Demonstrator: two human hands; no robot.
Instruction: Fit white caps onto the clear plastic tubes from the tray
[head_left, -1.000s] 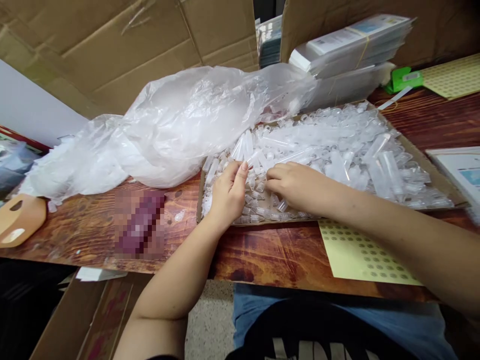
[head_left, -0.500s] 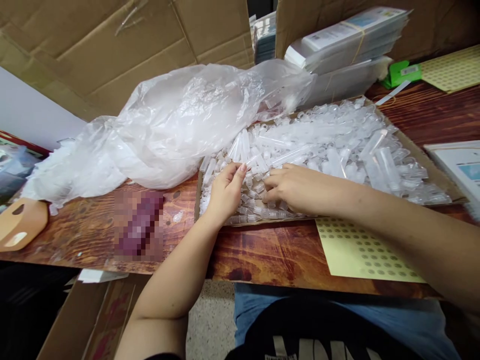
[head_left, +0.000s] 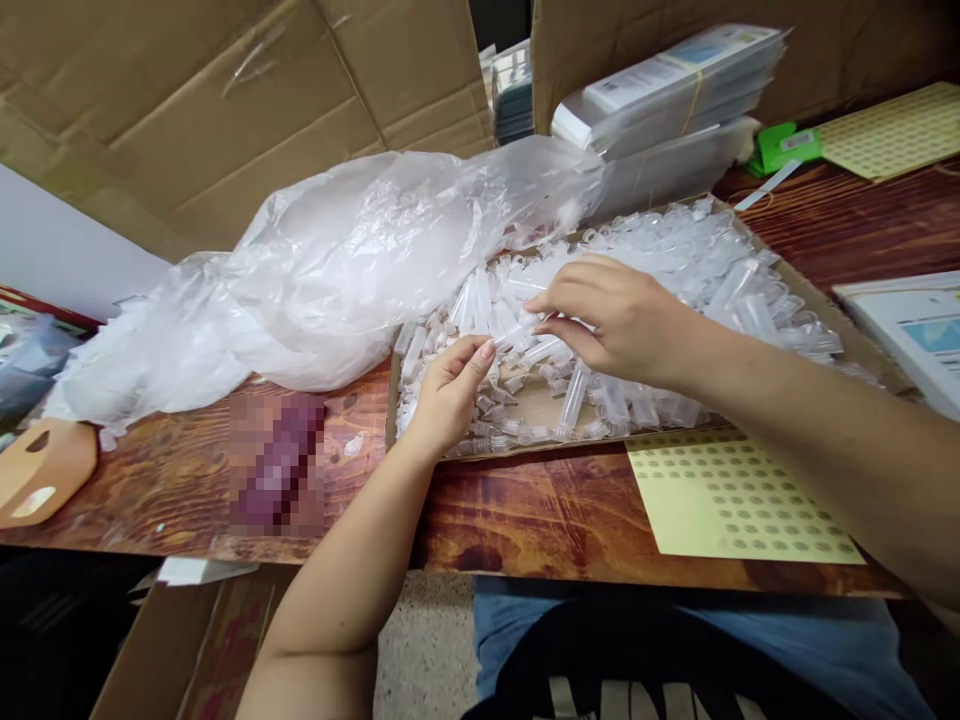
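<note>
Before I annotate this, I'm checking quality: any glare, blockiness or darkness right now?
Head view: bright glints on the plastic bag and clear tubes; head view: the maroon object is coarsely pixelated; head view: the picture's lower left corner is nearly black.

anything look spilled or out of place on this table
Mostly one small thing: a clear scrap lies loose on the table, left of the cardboard tray and apart from the tubes inside it. The purple item shows only as blocky squares, so I can't judge it.
</note>
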